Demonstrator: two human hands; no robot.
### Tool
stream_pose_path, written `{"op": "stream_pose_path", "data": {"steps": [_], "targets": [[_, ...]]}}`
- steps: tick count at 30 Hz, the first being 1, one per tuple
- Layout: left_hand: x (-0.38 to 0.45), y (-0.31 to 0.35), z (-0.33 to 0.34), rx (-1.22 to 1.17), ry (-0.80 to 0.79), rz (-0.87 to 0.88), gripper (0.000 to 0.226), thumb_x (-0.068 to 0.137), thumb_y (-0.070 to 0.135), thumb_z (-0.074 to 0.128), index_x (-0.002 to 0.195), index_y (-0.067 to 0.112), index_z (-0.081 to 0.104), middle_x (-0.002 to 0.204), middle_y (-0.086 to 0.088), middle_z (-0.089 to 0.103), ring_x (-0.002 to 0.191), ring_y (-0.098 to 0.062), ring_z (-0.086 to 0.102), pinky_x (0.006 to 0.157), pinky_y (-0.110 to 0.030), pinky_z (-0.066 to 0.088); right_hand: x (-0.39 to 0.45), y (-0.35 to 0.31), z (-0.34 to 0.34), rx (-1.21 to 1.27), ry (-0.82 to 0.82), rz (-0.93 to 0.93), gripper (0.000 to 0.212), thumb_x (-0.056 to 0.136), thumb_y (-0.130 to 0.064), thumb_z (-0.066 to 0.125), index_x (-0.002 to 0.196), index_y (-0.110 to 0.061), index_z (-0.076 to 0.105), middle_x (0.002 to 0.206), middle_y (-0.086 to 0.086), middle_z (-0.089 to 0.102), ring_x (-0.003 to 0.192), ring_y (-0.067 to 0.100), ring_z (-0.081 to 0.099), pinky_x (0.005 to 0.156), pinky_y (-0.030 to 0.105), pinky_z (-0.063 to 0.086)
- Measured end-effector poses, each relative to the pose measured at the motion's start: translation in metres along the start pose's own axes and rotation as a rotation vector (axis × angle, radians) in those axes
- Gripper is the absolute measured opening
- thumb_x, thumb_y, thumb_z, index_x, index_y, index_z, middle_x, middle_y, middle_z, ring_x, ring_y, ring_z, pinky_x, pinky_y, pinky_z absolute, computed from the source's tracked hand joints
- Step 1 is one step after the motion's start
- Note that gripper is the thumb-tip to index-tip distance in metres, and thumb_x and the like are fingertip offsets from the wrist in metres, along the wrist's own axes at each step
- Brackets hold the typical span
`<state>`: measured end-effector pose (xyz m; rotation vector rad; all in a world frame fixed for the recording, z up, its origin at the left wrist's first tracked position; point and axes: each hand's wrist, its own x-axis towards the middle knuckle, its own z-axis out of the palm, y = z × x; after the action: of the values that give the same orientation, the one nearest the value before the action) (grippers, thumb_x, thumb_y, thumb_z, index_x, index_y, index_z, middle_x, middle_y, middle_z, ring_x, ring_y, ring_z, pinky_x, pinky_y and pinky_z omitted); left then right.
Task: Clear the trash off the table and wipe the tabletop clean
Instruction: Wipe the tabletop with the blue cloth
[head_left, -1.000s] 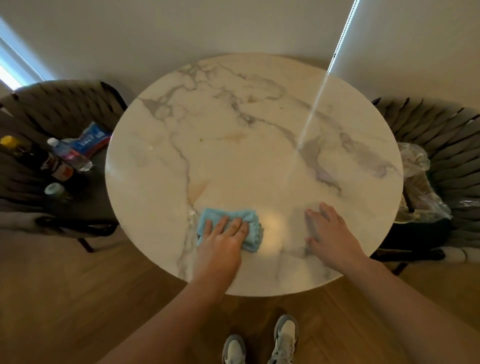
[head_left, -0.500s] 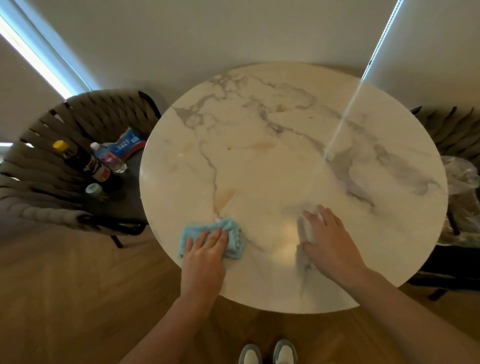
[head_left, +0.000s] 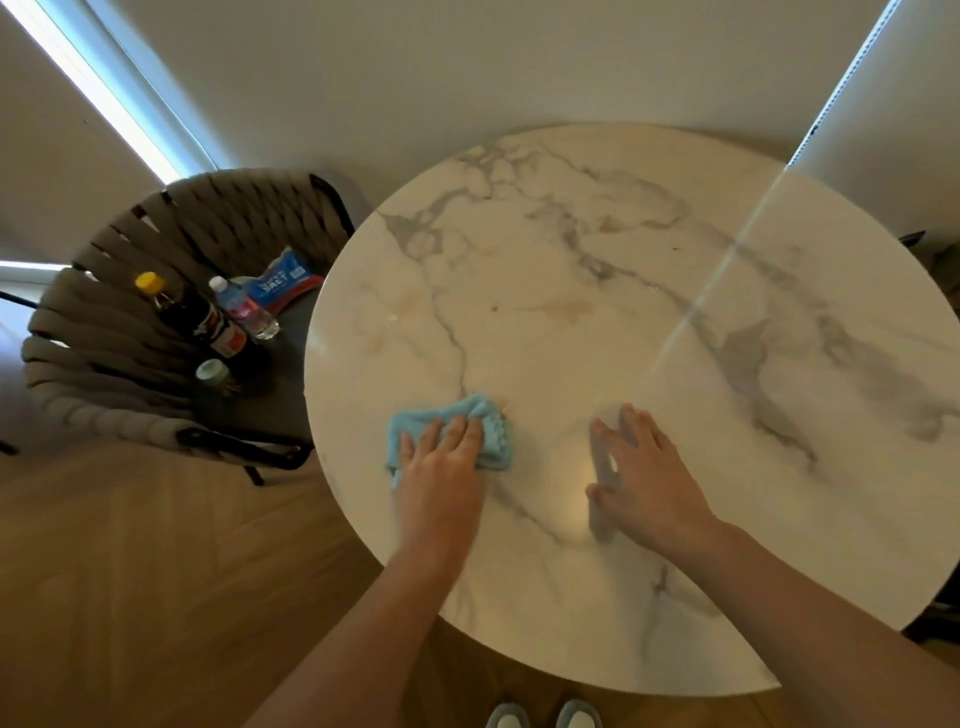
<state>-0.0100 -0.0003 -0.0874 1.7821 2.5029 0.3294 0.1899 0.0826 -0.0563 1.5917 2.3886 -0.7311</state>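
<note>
The left hand presses flat, fingers nearly straight, on a crumpled light-blue microfibre cloth near the left front of the round white marble-veined counter. The right hand rests open and spread on the bare stone just beside it, holding nothing and bracing the body. The wiping would go best with an even palm grip and overlapping passes worked outward toward the small orange crumb and faint stains in the middle.
</note>
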Motion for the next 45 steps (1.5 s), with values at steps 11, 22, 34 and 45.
{"op": "stream_pose_path", "data": {"steps": [11,22,34,45], "targets": [[0.017,-0.035,-0.008,0.048,0.034,0.018,0.052,0.077,0.01,0.044,0.124,0.012,0.064,0.124,-0.008,0.065,0.115,-0.035,0.06,0.095,-0.06,0.045,0.001,-0.001,0.001,-0.015,0.012,-0.01,0.075,0.09,-0.038,0.056,0.152,-0.028,0.017,0.162,0.008,-0.002,0.149,0.027,0.0,0.12,0.042,0.015],[0.022,-0.034,-0.01,0.082,-0.025,0.089,0.051,0.074,0.005,0.055,0.125,0.012,0.063,0.125,-0.008,0.064,0.114,-0.035,0.06,0.094,-0.055,0.047,0.0,0.001,0.001,-0.011,0.015,-0.026,0.074,0.091,-0.036,0.054,0.152,-0.026,0.015,0.162,0.01,-0.003,0.149,0.029,-0.002,0.12,0.044,0.014],[-0.019,-0.005,-0.008,0.077,0.019,0.049,0.048,0.076,0.008,0.045,0.117,0.014,0.068,0.119,-0.005,0.068,0.112,-0.033,0.063,0.094,-0.058,0.047,0.003,0.005,0.003,-0.03,0.013,-0.046,0.075,0.091,-0.037,0.056,0.152,-0.025,0.016,0.161,0.012,-0.002,0.149,0.031,-0.002,0.12,0.045,0.013],[-0.06,-0.025,-0.019,0.065,-0.089,0.144,0.055,0.081,0.005,0.068,0.134,0.015,0.055,0.136,-0.004,0.056,0.129,-0.031,0.049,0.108,-0.056,0.034,0.003,0.006,0.006,-0.017,0.042,-0.057,0.073,0.09,-0.036,0.057,0.152,-0.023,0.021,0.161,0.014,0.003,0.148,0.033,0.002,0.119,0.045,0.015]]}}
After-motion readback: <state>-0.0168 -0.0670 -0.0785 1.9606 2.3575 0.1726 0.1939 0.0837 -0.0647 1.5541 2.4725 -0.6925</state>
